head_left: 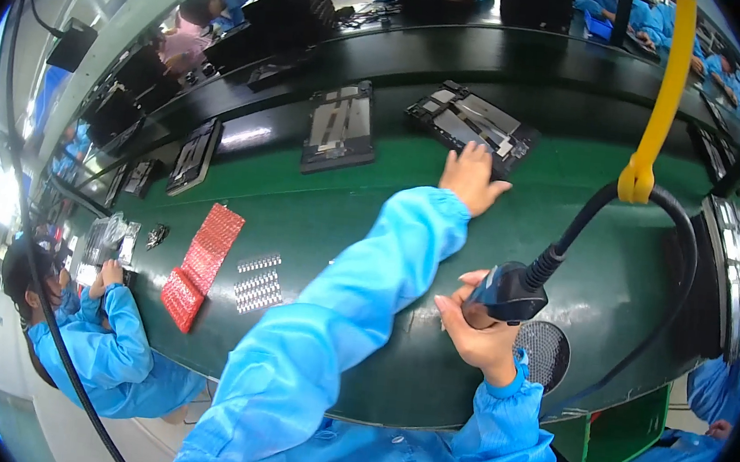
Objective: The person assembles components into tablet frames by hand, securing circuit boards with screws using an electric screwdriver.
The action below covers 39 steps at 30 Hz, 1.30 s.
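My left hand [475, 180] reaches far out over the green bench. Its fingers are stretched apart, and the tips lie at the near edge of an opened tablet [462, 108] whose inner plates and cables show. Closer to me, my right hand [486, 342] is wrapped round a dark electric screwdriver [511, 291]. The tool's thick black cable [578, 217] rises from its end to a yellow hanger [638, 178]. Just right of that hand is a round dish [547, 355] of small dark pieces. The screwdriver's tip is hidden.
Another opened tablet [341, 128] lies left of the first. Red bubble wrap [207, 255] and rows of small silver parts [258, 284] are on the left. A tablet stack [726, 279] stands at the right, above a green bin [627, 434]. A co-worker [101, 339] sits left.
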Available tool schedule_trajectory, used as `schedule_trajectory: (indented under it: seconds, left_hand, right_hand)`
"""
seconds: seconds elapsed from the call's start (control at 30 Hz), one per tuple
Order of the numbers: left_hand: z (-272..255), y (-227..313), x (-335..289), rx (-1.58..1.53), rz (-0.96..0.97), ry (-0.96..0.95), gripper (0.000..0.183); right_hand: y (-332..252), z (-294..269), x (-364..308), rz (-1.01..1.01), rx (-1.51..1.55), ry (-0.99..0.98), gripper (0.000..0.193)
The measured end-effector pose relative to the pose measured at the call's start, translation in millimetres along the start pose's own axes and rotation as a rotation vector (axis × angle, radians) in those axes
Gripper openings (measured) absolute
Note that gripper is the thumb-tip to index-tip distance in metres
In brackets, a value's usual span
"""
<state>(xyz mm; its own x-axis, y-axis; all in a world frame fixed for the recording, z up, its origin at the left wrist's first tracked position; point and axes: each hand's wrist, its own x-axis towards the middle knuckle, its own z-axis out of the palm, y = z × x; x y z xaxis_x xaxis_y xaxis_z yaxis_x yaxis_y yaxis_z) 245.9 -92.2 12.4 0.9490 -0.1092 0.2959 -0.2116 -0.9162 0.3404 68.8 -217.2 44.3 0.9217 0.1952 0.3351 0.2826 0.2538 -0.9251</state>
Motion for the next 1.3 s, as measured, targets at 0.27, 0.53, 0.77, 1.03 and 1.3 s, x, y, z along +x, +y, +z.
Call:
schedule_trajectory:
  seconds: [0.27,0.53,0.77,1.03,1.3]
  left_hand:
    - [-13.6,-33.0,40.9,0.084,-0.106,-0.2,0.065]
    - [-45.1,-91.9,9.3,0.488,-0.036,0.273,0.024]
    - [-85.1,-43.7,-115.5,0.259,0.254,0.331,0.04]
    - [-82.5,17.5,-259.3,0.055,0.367,0.108,0.054]
    - [-70.6,41.4,-304.7,-0.152,0.447,-0.047,0.049]
  right_hand:
    - [6.4,-0.7,-0.8,0.007,0.058,0.01,0.031]
    - [-1.6,-5.5,1.3,0.023,0.06,-0.025,0.027]
    - [-21.7,-29.1,14.3,-0.041,0.056,0.103,0.052]
    - [-31.5,-84.1,19.8,-0.179,0.055,0.255,0.034]
    - [-15.8,-86.5,8.9,-0.194,-0.027,0.295,0.032]
